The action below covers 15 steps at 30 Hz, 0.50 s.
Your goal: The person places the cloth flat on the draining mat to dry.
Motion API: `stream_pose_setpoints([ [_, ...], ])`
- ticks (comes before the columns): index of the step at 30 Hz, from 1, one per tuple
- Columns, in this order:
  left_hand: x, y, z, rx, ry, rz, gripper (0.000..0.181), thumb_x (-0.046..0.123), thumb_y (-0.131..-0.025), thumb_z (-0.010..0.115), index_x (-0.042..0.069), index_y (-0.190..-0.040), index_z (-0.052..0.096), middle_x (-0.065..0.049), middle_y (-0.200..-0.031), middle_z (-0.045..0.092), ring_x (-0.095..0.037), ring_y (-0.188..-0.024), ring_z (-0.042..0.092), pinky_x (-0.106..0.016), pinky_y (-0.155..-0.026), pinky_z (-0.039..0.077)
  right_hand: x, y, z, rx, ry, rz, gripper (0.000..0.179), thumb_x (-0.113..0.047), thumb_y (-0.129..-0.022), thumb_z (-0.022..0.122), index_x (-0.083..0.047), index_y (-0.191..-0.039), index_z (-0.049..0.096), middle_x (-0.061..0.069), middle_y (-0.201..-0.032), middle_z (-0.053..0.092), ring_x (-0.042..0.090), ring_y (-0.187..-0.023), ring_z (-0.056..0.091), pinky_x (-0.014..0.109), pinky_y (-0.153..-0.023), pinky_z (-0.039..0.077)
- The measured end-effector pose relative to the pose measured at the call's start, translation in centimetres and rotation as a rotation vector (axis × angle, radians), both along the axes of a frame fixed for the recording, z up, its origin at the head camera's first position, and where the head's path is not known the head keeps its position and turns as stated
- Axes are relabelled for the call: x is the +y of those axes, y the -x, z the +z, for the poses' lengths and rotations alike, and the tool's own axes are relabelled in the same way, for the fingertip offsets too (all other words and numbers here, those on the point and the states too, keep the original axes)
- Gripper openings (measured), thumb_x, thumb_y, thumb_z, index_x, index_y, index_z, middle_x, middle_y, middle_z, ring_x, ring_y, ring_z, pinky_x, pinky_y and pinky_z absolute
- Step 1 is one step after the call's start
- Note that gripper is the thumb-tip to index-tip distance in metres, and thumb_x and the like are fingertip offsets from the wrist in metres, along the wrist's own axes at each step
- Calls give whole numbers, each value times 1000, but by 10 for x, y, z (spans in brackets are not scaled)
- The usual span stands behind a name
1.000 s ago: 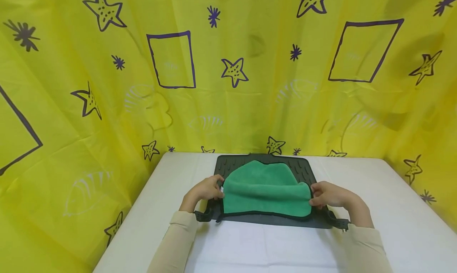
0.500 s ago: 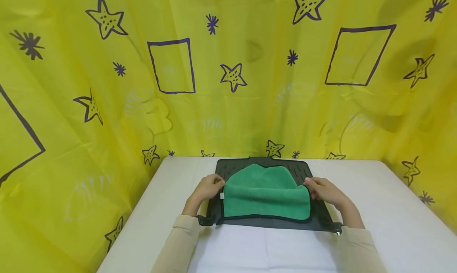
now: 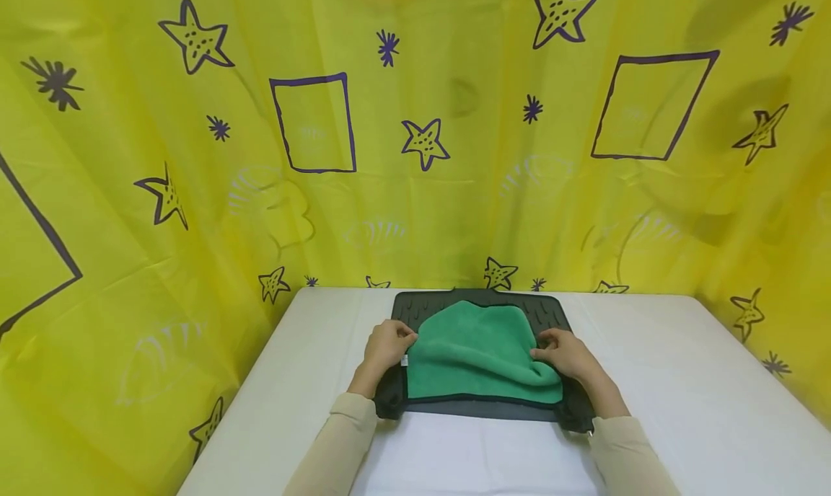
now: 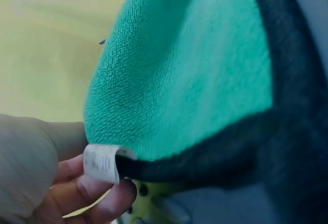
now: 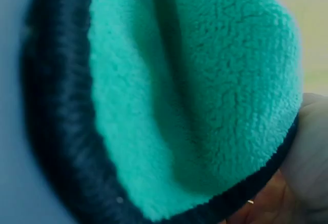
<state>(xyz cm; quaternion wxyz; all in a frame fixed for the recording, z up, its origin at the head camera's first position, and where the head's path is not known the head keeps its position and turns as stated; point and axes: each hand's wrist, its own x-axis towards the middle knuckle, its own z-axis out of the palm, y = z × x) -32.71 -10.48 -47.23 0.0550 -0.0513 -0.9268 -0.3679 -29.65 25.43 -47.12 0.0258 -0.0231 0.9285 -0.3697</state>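
A green plush cloth (image 3: 480,359) with a dark border lies over a dark mat, with a soft fold running across it. My left hand (image 3: 388,343) pinches its left edge, just above a small white label (image 4: 101,162). In the left wrist view the fingers (image 4: 77,196) sit behind the label, and the cloth hides the thumb tip. At the opposite edge my right hand (image 3: 565,352) pinches the cloth between thumb and fingers. The lower right corner puckers below that hand. In the right wrist view the raised cloth covers most of the fingers.
Under the cloth, the dark grey ridged mat (image 3: 415,308) shows at the back and front. It rests on a white table (image 3: 649,366). A yellow curtain (image 3: 454,215) with drawn stars hangs behind and at the sides. Black straps (image 3: 392,401) are on both wrists.
Both hands have shifted inward and taken the cloth's side edges higher up. The right hand moved left along the edge, and the fold now slants, with the right side bunched.
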Motion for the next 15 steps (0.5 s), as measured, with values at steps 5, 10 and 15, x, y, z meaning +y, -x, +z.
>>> stream_pose_setpoints([
  [5, 5, -3, 0, -43, 23, -57, 20, 22, -94, 74, 3, -98, 78, -6, -81, 71, -14, -66, 58, -26, -58, 46, -2, 0, -3, -7, 0, 18, 48, -15, -94, 71, 15, -129, 57, 12, -86, 63, 22, -80, 58, 32, -69, 45],
  [10, 11, -5, -1, -54, 42, -100, 26, 26, -97, 71, 1, -101, 77, -8, -87, 73, -17, -75, 63, -30, -65, 52, -4, 1, -2, 23, -4, 41, 35, -11, -92, 71, 10, -120, 62, 12, -86, 61, 23, -80, 56, 33, -69, 45],
  [15, 18, -7, -3, -41, 41, -154, 32, 31, -102, 63, 2, -98, 76, -5, -80, 69, -16, -72, 59, -30, -63, 48, -8, 0, 2, 63, -18, 68, 27, -8, -91, 72, 6, -111, 62, 14, -92, 62, 26, -87, 56, 41, -76, 48],
])
